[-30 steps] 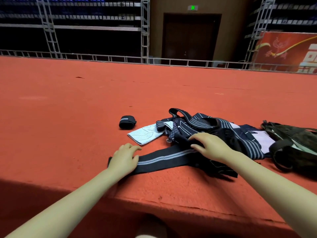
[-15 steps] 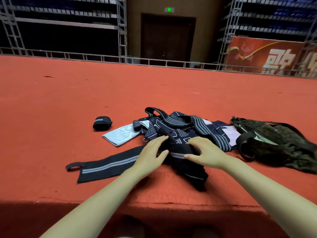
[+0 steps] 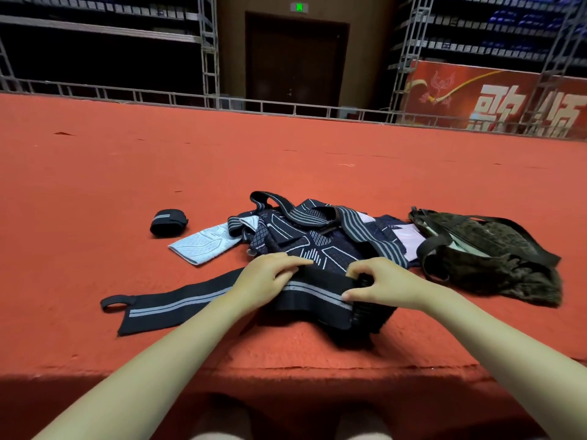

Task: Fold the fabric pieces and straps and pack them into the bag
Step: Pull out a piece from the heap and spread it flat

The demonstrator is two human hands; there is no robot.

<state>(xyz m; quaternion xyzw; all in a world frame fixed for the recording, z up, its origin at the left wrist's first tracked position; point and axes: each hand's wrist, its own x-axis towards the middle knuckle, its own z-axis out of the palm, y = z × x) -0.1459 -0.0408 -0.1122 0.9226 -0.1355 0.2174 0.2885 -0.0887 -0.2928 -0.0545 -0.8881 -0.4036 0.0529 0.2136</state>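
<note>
Head view, rolled strap [image 3: 168,222] lying far left, long strap [image 3: 178,304] stretching across carpet [image 3: 95,185], left hand [image 3: 265,279] and right hand [image 3: 386,284] pinching its folded end, pile [image 3: 317,236] partly hiding behind, bag [image 3: 489,252] gaping right, contents unclear.

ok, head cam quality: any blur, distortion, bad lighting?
Head view: hands and black strap sharp, no motion blur; wide-angle bowing tilts the scaffold towers; stands behind very dark; shadow below the red platform edge; no glare on the fabrics.
</note>
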